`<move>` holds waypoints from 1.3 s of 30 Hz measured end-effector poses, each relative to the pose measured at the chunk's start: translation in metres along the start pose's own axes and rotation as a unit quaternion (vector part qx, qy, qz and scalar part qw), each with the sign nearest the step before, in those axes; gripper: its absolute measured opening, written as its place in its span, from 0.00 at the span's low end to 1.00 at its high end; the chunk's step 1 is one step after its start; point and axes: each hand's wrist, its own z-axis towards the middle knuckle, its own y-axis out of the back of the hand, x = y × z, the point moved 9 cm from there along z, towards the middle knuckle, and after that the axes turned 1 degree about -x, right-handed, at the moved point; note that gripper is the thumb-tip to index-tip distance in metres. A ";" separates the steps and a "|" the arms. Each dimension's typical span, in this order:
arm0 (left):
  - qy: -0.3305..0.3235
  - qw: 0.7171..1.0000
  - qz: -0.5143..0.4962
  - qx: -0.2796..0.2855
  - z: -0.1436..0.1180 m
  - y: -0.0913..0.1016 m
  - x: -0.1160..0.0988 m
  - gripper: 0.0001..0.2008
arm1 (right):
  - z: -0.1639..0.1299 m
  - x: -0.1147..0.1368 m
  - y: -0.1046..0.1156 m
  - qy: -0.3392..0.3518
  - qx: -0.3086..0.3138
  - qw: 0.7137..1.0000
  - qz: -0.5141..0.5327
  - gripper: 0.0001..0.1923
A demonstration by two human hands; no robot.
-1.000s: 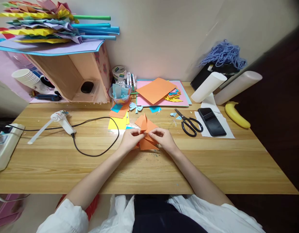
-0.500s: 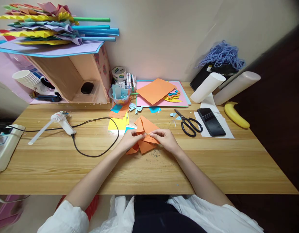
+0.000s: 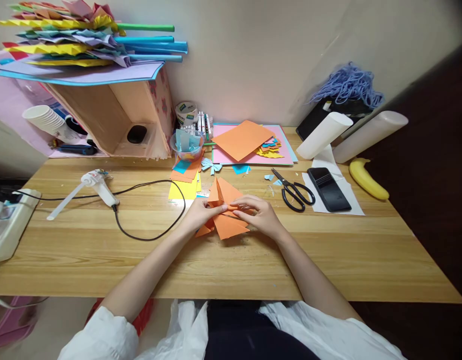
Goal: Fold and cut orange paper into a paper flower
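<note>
The folded orange paper [image 3: 225, 220] lies flat on the bench [image 3: 328, 250], at its middle, so creases can be pressed against the surface. Left hand [image 3: 201, 212] and right hand [image 3: 259, 215] each keep a pinching grip on its upper folds — one per side, steadying it.

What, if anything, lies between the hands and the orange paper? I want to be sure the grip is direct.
Nothing visible does. The left hand and right hand both rest directly on the folded orange paper; the scissors and glue gun cord lie off to the sides.
</note>
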 end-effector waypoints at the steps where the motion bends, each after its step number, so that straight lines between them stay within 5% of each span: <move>1: -0.007 1.000 -0.002 0.005 0.000 -0.001 -0.001 0.19 | 0.000 0.003 0.000 0.020 -0.004 1.000 -0.010 0.10; 9: 0.004 0.998 -0.036 0.051 -0.001 -0.009 -0.002 0.18 | -0.007 0.017 0.004 0.137 -0.038 0.987 -0.076 0.11; 23: 0.055 0.996 -0.039 0.052 -0.005 -0.005 -0.002 0.15 | -0.012 0.015 -0.008 0.176 0.026 0.977 -0.120 0.14; 28: 0.060 0.997 -0.045 0.029 -0.003 -0.005 0.002 0.14 | -0.008 0.009 0.000 0.116 -0.021 0.990 -0.083 0.11; 34: -0.007 1.000 -0.005 -0.017 -0.004 -0.007 -0.002 0.14 | -0.004 -0.025 -0.008 -0.121 -0.048 0.989 0.065 0.10; 39: -0.022 0.999 0.011 -0.042 -0.007 -0.008 -0.004 0.11 | -0.006 -0.029 -0.015 -0.154 -0.046 0.984 0.072 0.10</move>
